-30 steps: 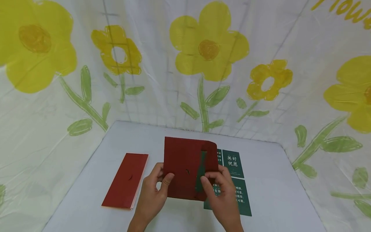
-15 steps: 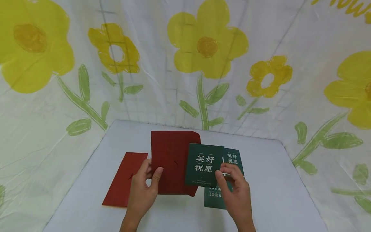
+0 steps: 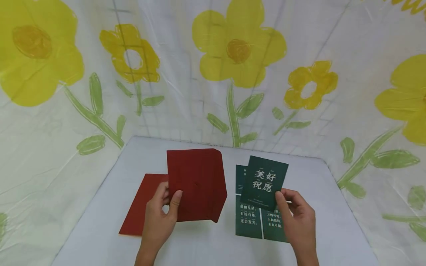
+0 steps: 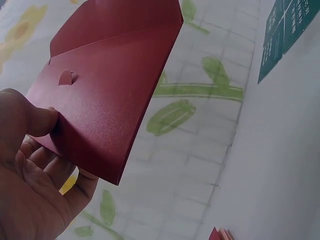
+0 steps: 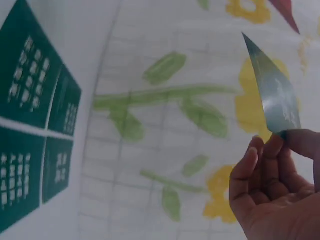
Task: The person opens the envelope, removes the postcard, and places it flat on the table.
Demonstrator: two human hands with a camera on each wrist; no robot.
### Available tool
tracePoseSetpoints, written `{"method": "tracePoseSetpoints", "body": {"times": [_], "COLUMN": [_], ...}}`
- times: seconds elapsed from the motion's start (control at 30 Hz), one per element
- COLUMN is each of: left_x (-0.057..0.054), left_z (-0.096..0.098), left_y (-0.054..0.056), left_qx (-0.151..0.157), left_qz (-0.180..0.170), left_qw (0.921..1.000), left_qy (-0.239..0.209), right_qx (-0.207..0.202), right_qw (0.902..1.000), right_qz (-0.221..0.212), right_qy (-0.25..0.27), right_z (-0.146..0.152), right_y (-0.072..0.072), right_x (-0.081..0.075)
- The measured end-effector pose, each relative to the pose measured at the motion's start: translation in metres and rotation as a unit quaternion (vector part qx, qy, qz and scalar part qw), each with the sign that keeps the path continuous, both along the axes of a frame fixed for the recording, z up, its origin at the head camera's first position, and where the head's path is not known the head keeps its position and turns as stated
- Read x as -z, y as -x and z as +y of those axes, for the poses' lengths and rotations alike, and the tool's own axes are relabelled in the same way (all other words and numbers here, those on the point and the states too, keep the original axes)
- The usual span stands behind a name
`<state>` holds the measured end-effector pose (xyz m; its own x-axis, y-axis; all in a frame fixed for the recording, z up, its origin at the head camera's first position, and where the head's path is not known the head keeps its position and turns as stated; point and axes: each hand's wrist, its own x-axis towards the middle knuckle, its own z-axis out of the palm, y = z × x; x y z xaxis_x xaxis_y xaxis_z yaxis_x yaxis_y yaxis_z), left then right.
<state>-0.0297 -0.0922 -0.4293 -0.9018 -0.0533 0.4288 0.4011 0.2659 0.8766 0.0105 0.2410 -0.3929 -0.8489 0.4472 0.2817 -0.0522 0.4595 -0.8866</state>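
Observation:
My left hand [image 3: 162, 210] holds a dark red envelope [image 3: 196, 181] by its left edge, thumb on the front and fingers behind. In the left wrist view the envelope's flap [image 4: 115, 25] stands raised above a small cut tab [image 4: 66, 77]. My right hand [image 3: 296, 218] pinches a green card [image 3: 264, 183] with white characters at its lower right corner, between thumb and fingers. The card is held up, tilted, over several green cards [image 3: 249, 221] laid in a grid on the table; it hides part of them. Envelope and held card are apart.
A red envelope or stack of them [image 3: 134, 210] lies on the white table [image 3: 206, 247] at left, partly behind my left hand. A white curtain [image 3: 179, 96] with yellow flowers hangs behind and at both sides of the table.
My right hand has drawn the green card out of the red envelope and moved it right. My left hand has shifted the envelope left, overlapping the red one on the table.

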Motion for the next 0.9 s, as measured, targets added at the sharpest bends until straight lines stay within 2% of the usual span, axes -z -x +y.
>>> {"method": "tracePoseSetpoints", "body": {"times": [0.2, 0.4, 0.5, 0.67, 0.9], "left_x": [0.001, 0.0, 0.0, 0.0, 0.001], "left_z": [-0.001, -0.001, -0.003, -0.005, -0.007], "left_y": [0.0, 0.001, 0.0, -0.002, -0.002], "left_qx": [-0.003, 0.003, 0.0, -0.001, 0.002], "left_qz": [-0.01, -0.016, -0.014, -0.021, -0.031], "left_qw": [0.9999, 0.9999, 0.9999, 0.9998, 0.9995], "left_qy": [-0.001, 0.002, 0.001, -0.003, -0.004], "right_qx": [0.09, 0.111, 0.103, 0.072, 0.023], "right_qw": [0.9941, 0.9869, 0.9804, 0.9651, 0.9476], "right_qz": [-0.035, -0.073, -0.106, -0.154, -0.228], "right_qy": [-0.051, -0.091, -0.13, -0.199, -0.222], "right_z": [0.043, 0.088, 0.114, 0.154, 0.196], "right_y": [0.0, 0.013, 0.025, 0.043, 0.073], "right_x": [0.004, 0.007, 0.015, 0.035, 0.069]}}
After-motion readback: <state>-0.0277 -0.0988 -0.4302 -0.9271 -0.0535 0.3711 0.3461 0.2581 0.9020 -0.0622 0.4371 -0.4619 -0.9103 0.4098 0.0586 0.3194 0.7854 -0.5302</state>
